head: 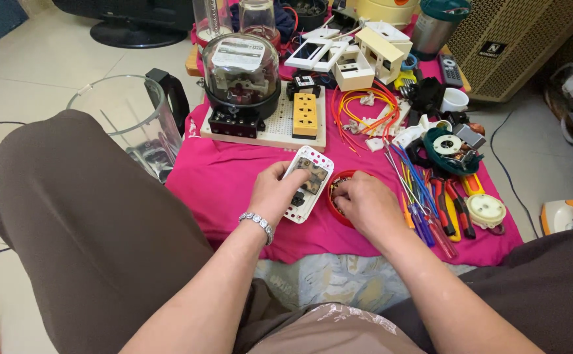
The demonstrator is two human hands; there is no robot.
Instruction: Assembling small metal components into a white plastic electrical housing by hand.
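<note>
Left hand (275, 192) is clamped on the white socket plate (307, 183), thumb on its near-left edge, back side up with the brown terminal blocks showing. The plate's long axis runs near-left to far-right. Just to its right sits the small red bowl (339, 196), and the right hand (364, 203) is curled over it, fingertips dipped inside, whether pinching anything I cannot tell. Farther right, screwdrivers (424, 210) lie on the pink cloth (221, 177).

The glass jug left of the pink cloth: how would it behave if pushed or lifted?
The jug looks like clear glass, so probably heavy and breakable. It stands upright on the tile floor and might slide when pushed. Its black handle should give a firm grip.
</note>
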